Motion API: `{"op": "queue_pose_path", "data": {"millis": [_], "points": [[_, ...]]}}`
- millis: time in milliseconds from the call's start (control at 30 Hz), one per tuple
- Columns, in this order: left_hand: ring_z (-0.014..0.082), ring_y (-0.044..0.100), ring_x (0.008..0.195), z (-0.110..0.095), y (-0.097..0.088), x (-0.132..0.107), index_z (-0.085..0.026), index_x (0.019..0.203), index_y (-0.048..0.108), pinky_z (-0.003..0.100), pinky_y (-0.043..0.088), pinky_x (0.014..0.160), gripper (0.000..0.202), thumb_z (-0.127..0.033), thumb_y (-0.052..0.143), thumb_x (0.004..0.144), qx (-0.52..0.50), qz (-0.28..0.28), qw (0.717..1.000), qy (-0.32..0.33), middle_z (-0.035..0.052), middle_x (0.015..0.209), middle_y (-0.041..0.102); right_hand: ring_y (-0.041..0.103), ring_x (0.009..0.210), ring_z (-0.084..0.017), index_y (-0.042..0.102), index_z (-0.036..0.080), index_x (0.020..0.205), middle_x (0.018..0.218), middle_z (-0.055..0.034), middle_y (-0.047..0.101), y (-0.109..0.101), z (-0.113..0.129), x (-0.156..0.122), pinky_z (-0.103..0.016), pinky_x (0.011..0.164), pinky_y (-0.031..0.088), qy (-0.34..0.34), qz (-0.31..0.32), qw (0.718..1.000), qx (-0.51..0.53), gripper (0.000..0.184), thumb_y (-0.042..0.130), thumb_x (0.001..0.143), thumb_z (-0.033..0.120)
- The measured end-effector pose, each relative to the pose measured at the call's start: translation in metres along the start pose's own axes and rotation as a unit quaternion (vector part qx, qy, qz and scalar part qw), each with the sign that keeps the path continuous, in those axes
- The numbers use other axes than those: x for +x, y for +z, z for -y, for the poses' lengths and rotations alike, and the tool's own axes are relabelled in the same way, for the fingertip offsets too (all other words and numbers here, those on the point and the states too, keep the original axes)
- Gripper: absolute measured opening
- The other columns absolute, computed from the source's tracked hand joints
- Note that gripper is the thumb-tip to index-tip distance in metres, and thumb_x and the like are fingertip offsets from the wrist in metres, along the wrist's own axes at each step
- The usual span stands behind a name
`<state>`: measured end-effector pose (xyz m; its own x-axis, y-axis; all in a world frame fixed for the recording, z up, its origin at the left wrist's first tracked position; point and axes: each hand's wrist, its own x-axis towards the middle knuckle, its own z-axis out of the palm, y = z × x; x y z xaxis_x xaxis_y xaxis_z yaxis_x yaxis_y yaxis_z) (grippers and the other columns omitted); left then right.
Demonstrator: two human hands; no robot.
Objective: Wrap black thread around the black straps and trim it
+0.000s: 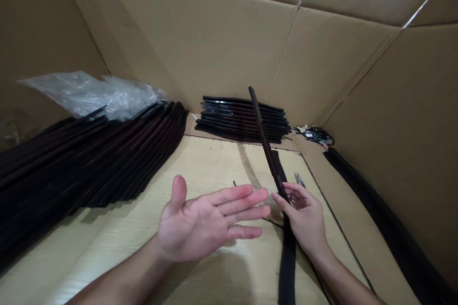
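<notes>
My left hand (207, 221) is stretched out, palm up and fingers spread, with nothing in it. Between the thumb and fingers of my right hand (304, 214) is the lower end of a long, dark, reddish-black slat (264, 136), which tilts up and to the left. Beneath my right hand, a flat black fabric strip (287, 267) lies lengthwise on the table. A thin black cord (274, 223) runs past it, partly hidden by my hands. Just beyond my right hand lie small metal thread snips (299, 179), their lower part covered.
Many similar dark slats (118, 157) fan out on the left, under a clear plastic bag (103, 93). Another stack (232, 116) sits at the back against cardboard walls (214, 33). Tangled cords (318, 136) lie back right, above a long black fabric piece (375, 209). The tabletop (211, 164) is pale.
</notes>
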<state>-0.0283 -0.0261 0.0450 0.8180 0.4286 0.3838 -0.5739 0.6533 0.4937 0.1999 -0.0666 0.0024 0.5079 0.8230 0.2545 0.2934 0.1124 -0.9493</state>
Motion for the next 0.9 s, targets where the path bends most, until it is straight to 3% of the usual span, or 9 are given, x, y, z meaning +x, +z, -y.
{"op": "queue_pose_path", "data": {"millis": [133,200,267,333,367,567,767,900], "points": [[0.0320,0.047,0.130,0.001,0.002,0.002,-0.015,0.124,0.063,0.045,0.038,0.105,0.078,-0.074,0.035,0.082,0.009,-0.014,1.000,0.001,0.0117,0.136,0.056,0.067,0.070,-0.020,0.068,0.017,0.085,0.074,-0.0056,0.071,0.000,-0.001,0.000,-0.032,0.067,0.056,0.004,0.002,1.000,-0.003,0.033,0.081,0.062,0.036],[0.0285,0.054,0.123,0.003,0.000,0.003,-0.019,0.099,0.075,0.040,0.042,0.102,0.047,-0.059,0.056,0.083,0.045,-0.058,0.997,0.024,0.0083,0.128,0.064,0.067,0.070,-0.020,0.068,0.017,0.085,0.074,-0.0056,0.071,0.000,-0.002,0.000,-0.032,0.067,0.056,0.006,0.002,1.000,-0.003,0.033,0.081,0.061,0.036],[0.0229,0.060,0.116,0.007,-0.005,0.004,-0.023,0.076,0.076,0.034,0.045,0.098,0.007,-0.028,0.072,0.078,0.090,-0.125,0.986,0.057,0.0024,0.120,0.069,0.067,0.069,-0.019,0.067,0.017,0.085,0.074,-0.0056,0.071,-0.001,-0.003,0.001,-0.031,0.066,0.056,0.008,0.004,1.000,-0.003,0.033,0.081,0.061,0.037],[0.0183,0.062,0.112,0.011,-0.009,0.005,-0.026,0.072,0.076,0.030,0.046,0.095,0.024,-0.002,0.073,0.069,0.115,-0.181,0.974,0.076,-0.0033,0.116,0.071,0.067,0.069,-0.019,0.067,0.017,0.086,0.074,-0.0057,0.072,-0.001,-0.004,0.001,-0.031,0.065,0.055,0.010,0.005,1.000,-0.006,0.034,0.081,0.062,0.037],[0.0171,0.063,0.111,0.012,-0.011,0.005,-0.027,0.076,0.076,0.029,0.047,0.093,0.033,0.004,0.071,0.066,0.117,-0.196,0.971,0.078,-0.0048,0.114,0.072,0.067,0.069,-0.019,0.067,0.017,0.086,0.074,-0.0057,0.072,-0.002,-0.005,0.000,-0.031,0.065,0.055,0.011,0.006,1.000,-0.008,0.034,0.081,0.062,0.036],[0.0159,0.065,0.106,0.012,-0.009,0.005,-0.028,0.091,0.076,0.026,0.049,0.087,0.029,-0.005,0.069,0.074,0.099,-0.189,0.974,0.075,-0.0046,0.110,0.073,0.067,0.069,-0.020,0.068,0.018,0.085,0.074,-0.0059,0.072,-0.001,-0.005,0.000,-0.033,0.065,0.056,0.003,0.005,1.000,-0.006,0.034,0.081,0.061,0.038],[0.0180,0.064,0.107,0.013,-0.010,0.005,-0.030,0.097,0.076,0.029,0.046,0.087,0.030,-0.009,0.068,0.076,0.106,-0.179,0.975,0.077,-0.0036,0.115,0.072,0.067,0.069,-0.021,0.069,0.018,0.084,0.074,-0.0061,0.071,-0.001,-0.003,-0.001,-0.034,0.066,0.056,0.006,0.003,1.000,-0.008,0.036,0.082,0.060,0.041],[0.0249,0.062,0.108,0.012,-0.011,0.003,-0.026,0.100,0.075,0.037,0.044,0.090,0.027,-0.019,0.073,0.074,0.136,-0.186,0.970,0.074,0.0050,0.119,0.070,0.066,0.070,-0.021,0.069,0.018,0.084,0.074,-0.0061,0.071,0.000,-0.003,0.001,-0.034,0.067,0.056,0.010,0.002,1.000,-0.004,0.038,0.083,0.059,0.041]]}}
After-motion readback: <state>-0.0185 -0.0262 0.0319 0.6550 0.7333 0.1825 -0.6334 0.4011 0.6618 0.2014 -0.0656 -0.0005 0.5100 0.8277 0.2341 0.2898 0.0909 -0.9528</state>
